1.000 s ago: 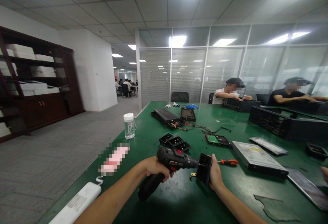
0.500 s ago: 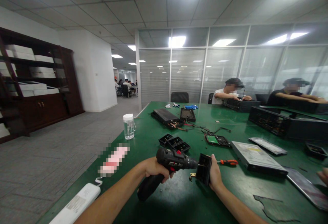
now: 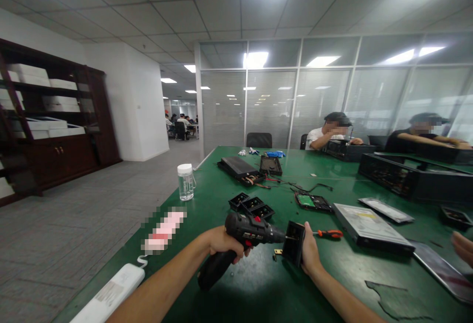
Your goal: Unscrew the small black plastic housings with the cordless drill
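Observation:
My left hand [image 3: 226,245] is wrapped round the grip of a black and red cordless drill [image 3: 251,229], which points to the right. The drill's thin bit reaches into the open face of a small black box [image 3: 293,244]. My right hand [image 3: 311,251] grips that box from its right side and holds it tilted up above the table. Just left of the box's lower part is a small brass-coloured metal piece [image 3: 278,252]. An orange and black screwdriver [image 3: 330,234] lies right of my right hand. Behind the drill sit several similar black boxes [image 3: 253,203].
On the green table [image 3: 207,199] are a clear bottle [image 3: 185,185], a white power strip [image 3: 111,291], an optical drive [image 3: 373,227], a hard drive [image 3: 314,201] and a computer case [image 3: 414,177]. Another person's hand [image 3: 463,248] shows at the right edge. Two people sit across the table.
My hands, the drill and the box have hardly moved. The other person's hand at the right edge has come further into view. Across the table, the person in white has raised a hand to the face.

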`<state>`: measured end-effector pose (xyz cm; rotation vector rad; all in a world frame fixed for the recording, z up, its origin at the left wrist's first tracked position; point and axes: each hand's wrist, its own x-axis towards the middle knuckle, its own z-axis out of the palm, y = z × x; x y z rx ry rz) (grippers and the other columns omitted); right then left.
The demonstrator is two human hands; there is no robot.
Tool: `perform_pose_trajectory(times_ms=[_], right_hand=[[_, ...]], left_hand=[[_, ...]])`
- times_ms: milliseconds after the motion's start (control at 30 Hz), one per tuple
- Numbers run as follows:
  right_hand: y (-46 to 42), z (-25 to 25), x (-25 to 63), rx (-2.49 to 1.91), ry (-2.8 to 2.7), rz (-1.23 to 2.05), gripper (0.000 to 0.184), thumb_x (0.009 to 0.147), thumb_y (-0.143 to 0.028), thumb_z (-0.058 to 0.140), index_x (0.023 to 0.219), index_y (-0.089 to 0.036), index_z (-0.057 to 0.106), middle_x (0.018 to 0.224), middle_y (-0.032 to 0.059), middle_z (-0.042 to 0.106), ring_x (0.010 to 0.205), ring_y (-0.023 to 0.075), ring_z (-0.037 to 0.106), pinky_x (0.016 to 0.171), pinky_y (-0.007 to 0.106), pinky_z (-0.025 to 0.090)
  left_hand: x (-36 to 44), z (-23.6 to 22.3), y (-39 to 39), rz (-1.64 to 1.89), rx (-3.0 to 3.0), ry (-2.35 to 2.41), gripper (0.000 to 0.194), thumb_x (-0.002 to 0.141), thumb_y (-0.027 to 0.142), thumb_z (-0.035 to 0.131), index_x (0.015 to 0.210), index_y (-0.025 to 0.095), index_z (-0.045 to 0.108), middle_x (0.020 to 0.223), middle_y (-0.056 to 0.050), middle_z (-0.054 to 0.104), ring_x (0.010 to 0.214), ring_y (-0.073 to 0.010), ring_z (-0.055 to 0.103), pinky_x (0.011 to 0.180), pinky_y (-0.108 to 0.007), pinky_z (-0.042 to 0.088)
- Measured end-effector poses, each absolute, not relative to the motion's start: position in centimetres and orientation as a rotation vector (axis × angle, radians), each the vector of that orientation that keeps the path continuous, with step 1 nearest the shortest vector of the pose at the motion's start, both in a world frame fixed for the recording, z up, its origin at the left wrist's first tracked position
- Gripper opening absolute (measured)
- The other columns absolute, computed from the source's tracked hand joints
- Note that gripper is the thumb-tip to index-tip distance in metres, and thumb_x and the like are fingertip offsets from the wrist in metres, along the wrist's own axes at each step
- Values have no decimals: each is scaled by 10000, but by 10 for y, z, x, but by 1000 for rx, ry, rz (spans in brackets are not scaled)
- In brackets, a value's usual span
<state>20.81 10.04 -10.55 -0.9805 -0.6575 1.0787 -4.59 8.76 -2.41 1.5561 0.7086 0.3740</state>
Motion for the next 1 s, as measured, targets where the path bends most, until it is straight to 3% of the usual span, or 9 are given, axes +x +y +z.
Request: perform_pose_trajectory(times_ms=[1000], right_hand=[[100, -106, 208, -990, -684, 1062, 423, 692, -603, 465, 708, -190, 555, 520, -29, 515, 493, 163, 514, 500, 276, 396]], left_hand=[[-46, -27, 89, 384, 1505, 687, 227, 481, 88, 572, 704, 118, 596, 653, -1, 554, 476, -85, 479, 413, -209, 376]])
